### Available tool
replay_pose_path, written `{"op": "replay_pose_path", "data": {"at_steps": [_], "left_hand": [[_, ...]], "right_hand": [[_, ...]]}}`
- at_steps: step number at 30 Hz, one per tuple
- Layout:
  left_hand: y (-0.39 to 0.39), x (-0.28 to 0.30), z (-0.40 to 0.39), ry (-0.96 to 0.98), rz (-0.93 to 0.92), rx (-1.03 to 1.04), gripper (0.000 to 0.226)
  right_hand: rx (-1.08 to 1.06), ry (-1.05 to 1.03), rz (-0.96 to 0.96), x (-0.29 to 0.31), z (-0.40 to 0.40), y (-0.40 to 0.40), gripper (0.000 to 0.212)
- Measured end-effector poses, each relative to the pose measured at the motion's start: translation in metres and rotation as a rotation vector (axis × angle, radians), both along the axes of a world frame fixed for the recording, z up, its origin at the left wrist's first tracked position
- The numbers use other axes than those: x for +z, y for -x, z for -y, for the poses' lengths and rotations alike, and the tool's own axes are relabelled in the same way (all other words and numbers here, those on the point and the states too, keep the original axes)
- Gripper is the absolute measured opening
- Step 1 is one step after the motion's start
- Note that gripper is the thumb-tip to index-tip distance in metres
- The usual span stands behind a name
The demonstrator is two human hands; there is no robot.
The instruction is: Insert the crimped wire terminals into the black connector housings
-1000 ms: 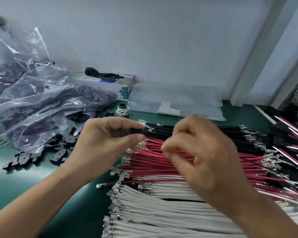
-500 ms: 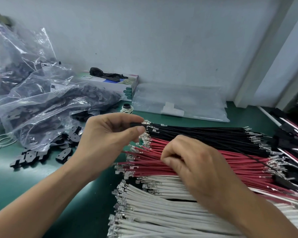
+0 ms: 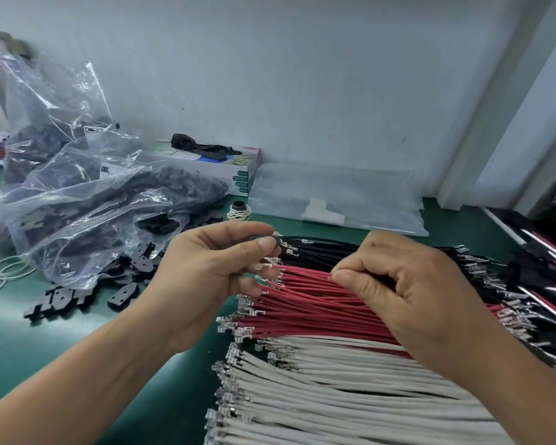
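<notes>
My left hand [image 3: 215,268] pinches a small black connector housing [image 3: 265,239] between thumb and forefinger, with a black wire [image 3: 315,240] running out of it to the right. My right hand [image 3: 408,284] pinches a red wire [image 3: 305,277] at the top of the red pile, just right of the housing. Rows of crimped wires lie on the green table: black wires [image 3: 321,256] at the back, red wires [image 3: 302,313] in the middle, white wires [image 3: 318,390] nearest me. Their metal terminals point left.
Loose black housings [image 3: 122,277] lie on the green mat [image 3: 29,348] at the left, beside clear bags [image 3: 87,200] full of them. A tissue box [image 3: 225,165], a spool [image 3: 239,211] and a flat clear bag [image 3: 334,200] stand along the wall. Finished assemblies [image 3: 546,271] pile up at the right.
My right hand has dropped from above the black wires to the red pile and now pinches a red wire. The left hand keeps the housing in the same place.
</notes>
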State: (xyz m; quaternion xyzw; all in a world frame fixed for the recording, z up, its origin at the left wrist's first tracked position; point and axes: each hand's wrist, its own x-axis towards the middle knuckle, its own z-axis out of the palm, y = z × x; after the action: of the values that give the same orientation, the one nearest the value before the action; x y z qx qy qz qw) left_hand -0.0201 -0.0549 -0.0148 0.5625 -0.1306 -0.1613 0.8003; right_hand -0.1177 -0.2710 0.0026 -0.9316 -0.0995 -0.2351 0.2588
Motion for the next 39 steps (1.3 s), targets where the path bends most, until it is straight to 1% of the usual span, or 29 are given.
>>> {"op": "replay_pose_path", "data": {"at_steps": [1, 4, 7, 10, 12, 14, 16, 20, 22, 25, 30, 34, 36, 39], "left_hand": [[-0.001, 0.0, -0.001, 0.003, -0.013, -0.003, 0.037], [0.0, 0.001, -0.001, 0.011, -0.032, -0.01, 0.038], [0.001, 0.002, 0.0, 0.022, -0.045, -0.008, 0.041], [0.001, 0.003, 0.0, 0.038, -0.04, -0.01, 0.04], [0.003, 0.004, 0.001, 0.047, -0.041, -0.022, 0.041], [0.003, 0.004, 0.001, 0.042, -0.046, -0.039, 0.041], [0.003, 0.005, 0.0, 0.025, -0.053, -0.047, 0.038], [-0.001, 0.004, -0.002, 0.041, -0.081, -0.085, 0.033], [-0.001, 0.004, -0.003, 0.051, -0.087, -0.115, 0.03], [-0.003, 0.005, -0.005, 0.078, -0.092, -0.168, 0.025], [-0.003, 0.005, -0.007, 0.107, -0.078, -0.267, 0.05], [-0.002, 0.004, -0.006, 0.105, -0.084, -0.296, 0.05], [-0.001, 0.004, -0.006, 0.109, -0.091, -0.29, 0.046], [0.0, 0.004, -0.005, 0.082, -0.088, -0.267, 0.025]], "right_hand": [[-0.015, 0.011, -0.003, 0.0, 0.002, 0.0, 0.027], [-0.059, 0.05, -0.021, 0.001, 0.005, 0.0, 0.021], [-0.087, 0.102, 0.023, -0.001, 0.003, 0.001, 0.016], [-0.097, 0.202, 0.154, -0.006, -0.008, 0.0, 0.027], [-0.077, 0.215, 0.242, -0.01, -0.018, 0.0, 0.024], [-0.061, 0.184, 0.326, -0.01, -0.025, 0.001, 0.017], [-0.08, 0.207, 0.399, -0.003, -0.025, 0.004, 0.011], [-0.139, 0.257, 0.457, 0.023, -0.019, 0.013, 0.017], [-0.165, 0.304, 0.441, 0.034, -0.019, 0.017, 0.018], [-0.2, 0.358, 0.342, 0.035, -0.023, 0.016, 0.019], [-0.217, 0.249, 0.177, 0.02, -0.031, 0.011, 0.021], [-0.198, 0.192, 0.117, 0.016, -0.03, 0.01, 0.02], [-0.183, 0.191, 0.104, 0.015, -0.03, 0.011, 0.021], [-0.163, 0.2, 0.093, 0.015, -0.028, 0.012, 0.02]]}}
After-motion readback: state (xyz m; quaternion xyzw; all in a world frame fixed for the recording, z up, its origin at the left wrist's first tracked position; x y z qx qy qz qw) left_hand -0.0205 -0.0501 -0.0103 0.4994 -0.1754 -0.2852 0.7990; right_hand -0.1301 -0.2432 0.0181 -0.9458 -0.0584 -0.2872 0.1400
